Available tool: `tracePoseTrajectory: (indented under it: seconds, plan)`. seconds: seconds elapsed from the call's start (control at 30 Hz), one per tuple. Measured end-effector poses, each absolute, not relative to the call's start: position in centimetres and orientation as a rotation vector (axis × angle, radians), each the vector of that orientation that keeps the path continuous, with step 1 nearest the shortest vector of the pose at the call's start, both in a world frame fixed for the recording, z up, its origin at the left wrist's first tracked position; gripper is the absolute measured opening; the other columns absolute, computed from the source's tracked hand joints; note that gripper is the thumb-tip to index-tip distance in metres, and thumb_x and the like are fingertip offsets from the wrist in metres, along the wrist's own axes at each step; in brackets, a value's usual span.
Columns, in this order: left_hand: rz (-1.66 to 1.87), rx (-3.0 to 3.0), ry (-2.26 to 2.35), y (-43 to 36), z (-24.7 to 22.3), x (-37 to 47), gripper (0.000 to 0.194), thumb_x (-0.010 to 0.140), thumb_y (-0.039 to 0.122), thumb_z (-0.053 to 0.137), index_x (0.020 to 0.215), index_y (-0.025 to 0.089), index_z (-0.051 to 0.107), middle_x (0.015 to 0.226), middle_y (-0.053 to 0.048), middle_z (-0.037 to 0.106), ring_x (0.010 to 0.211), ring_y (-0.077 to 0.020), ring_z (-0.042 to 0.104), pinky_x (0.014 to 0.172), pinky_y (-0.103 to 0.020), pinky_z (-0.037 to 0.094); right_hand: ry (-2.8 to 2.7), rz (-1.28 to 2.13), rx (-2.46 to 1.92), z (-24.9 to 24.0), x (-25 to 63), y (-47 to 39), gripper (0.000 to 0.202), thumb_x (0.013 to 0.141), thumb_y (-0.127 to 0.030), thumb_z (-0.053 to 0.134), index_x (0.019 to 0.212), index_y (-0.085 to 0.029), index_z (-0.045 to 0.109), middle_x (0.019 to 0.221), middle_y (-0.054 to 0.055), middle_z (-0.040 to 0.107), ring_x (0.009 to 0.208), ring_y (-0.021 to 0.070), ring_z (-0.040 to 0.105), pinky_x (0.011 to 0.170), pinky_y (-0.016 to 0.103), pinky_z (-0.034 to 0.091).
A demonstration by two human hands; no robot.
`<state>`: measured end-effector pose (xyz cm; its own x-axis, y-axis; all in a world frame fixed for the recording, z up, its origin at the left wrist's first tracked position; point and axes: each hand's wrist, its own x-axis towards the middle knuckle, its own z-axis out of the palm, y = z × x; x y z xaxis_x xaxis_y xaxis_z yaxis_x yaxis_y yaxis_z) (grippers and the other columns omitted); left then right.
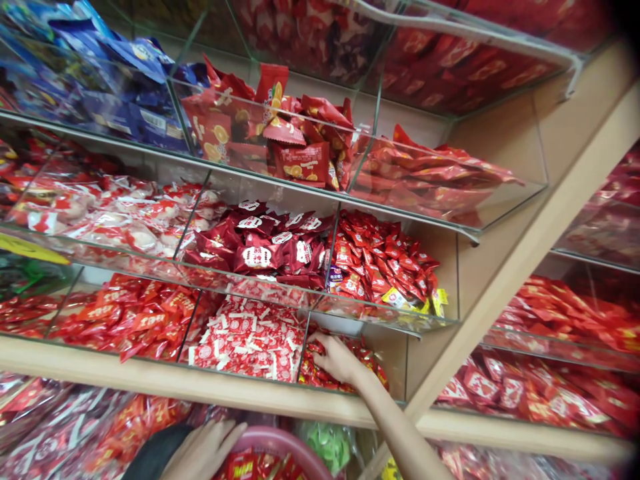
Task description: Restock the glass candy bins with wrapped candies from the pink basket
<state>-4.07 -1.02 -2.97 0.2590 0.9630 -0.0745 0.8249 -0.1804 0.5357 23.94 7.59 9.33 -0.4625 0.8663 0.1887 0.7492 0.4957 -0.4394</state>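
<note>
Red wrapped sweets [313, 373]: loose pile in the bottom-row compartment [391, 348] at the right end, and your right hand [335, 359] is in there with them. Part of the pile is behind it, so no clue how deep it goes.
Right-hand fingers: curled down onto the sweets. Can't tell if you're pinching any or just touching.
Pink basin [273, 435]: below the wooden ledge [200, 389], with red packets [245, 469] inside.
Left hand [207, 448]: stretched out, fingers close together, right at the basin's rim. Gripping or just resting? Can't tell. If it's only resting, I'd guess a bump could tip the basin on you.
Clear divider [303, 347]: just left of your right hand, red-and-white sweets [245, 340] on the other side. Swing across it with a loose fistful and the two kinds could end up mixed.
Upper tier's clear front [373, 312]: above your right hand. Lift too straight and you'd probably clip it and drop some.
Ledge gap: overfill your fingers and those shiny wrappers could slide out past the ledge, missing the basin and landing by the green bag [327, 445].
</note>
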Motion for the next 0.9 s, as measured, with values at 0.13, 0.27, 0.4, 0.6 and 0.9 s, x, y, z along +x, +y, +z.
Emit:
tracePoseTrajectory:
  seconds: [0.13,0.27,0.4,0.6,0.9]
  plan:
    - [0.374,2.081,1.627,-0.9,-3.2,-4.1,0.049,0.087,0.053,0.022,0.082,0.025,0.061,0.082,-0.002,0.067,0.086,-0.0204,0.062,0.074,-0.028,0.039,-2.424,0.383,-1.341,9.3,23.5,7.3,0.036,0.075,-0.019,0.046,0.11,-0.019,0.057,0.109,0.007,0.062,0.098,0.0199,0.057,0.084,0.026,0.04]
    - [0.365,2.083,1.65,-0.9,-3.2,-4.0,0.051,0.087,0.054,0.02,0.08,0.025,0.06,0.081,-0.002,0.066,0.086,-0.0212,0.062,0.074,-0.029,0.039,-2.444,0.337,-1.379,9.5,23.4,7.4,0.03,0.079,-0.03,0.049,0.103,-0.018,0.061,0.102,0.008,0.064,0.091,0.021,0.059,0.079,0.027,0.041]
    - [0.379,2.077,1.648,-0.9,-3.2,-4.0,0.051,0.088,0.054,0.019,0.079,0.025,0.06,0.081,-0.002,0.067,0.086,-0.0209,0.063,0.073,-0.028,0.039,-2.448,0.377,-1.376,9.2,23.3,7.7,0.037,0.075,-0.04,0.057,0.104,-0.018,0.062,0.103,0.009,0.064,0.093,0.0227,0.059,0.079,0.028,0.042]
    - [0.385,2.076,1.64,-0.9,-3.1,-4.1,0.051,0.088,0.055,0.02,0.078,0.025,0.06,0.08,-0.002,0.067,0.085,-0.0206,0.063,0.073,-0.028,0.039,-2.38,0.44,-1.356,9.5,23.8,8.0,0.036,0.072,-0.035,0.06,0.102,-0.015,0.062,0.102,0.01,0.064,0.092,0.0222,0.058,0.082,0.029,0.042]
    - [0.342,2.093,1.631,-0.7,-3.8,-4.1,0.052,0.087,0.055,0.019,0.083,0.025,0.061,0.083,-0.003,0.066,0.088,-0.0222,0.062,0.077,-0.031,0.04,-2.222,0.246,-1.62,11.2,23.6,9.3,0.039,0.075,-0.029,0.053,0.113,-0.019,0.054,0.113,0.008,0.059,0.101,0.023,0.055,0.084,0.031,0.04]
